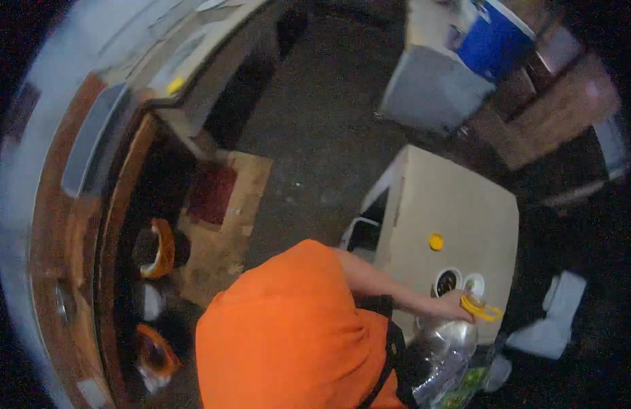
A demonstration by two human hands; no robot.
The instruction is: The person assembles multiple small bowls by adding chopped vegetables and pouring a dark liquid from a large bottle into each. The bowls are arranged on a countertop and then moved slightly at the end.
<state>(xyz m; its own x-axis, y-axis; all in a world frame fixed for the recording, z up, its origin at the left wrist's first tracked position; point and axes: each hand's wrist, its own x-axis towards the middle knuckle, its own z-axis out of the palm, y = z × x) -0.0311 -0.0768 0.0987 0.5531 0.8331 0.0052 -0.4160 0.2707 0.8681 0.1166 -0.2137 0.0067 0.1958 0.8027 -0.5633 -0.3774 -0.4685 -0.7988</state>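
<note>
My left hand (452,305), at the end of an arm in an orange sleeve (295,327), grips a large clear plastic bottle (443,353) near its neck. A yellow carrying handle (482,309) circles the neck. Greenery or a green label (469,386) shows low on the bottle. Just beyond my fingers, on a beige table or box top (459,199), stand a white cup with dark contents (448,281) and a second small white cup (474,284). Farther up that surface lies a yellow cap (436,242). My right hand is out of view.
Wooden furniture (80,245) runs along the left, with orange curved objects (162,250) beside it. A cardboard sheet (249,204) with a dark red patch lies on the dark floor (315,128). Blue-and-white containers (494,43) and brown boxes (561,107) fill the upper right.
</note>
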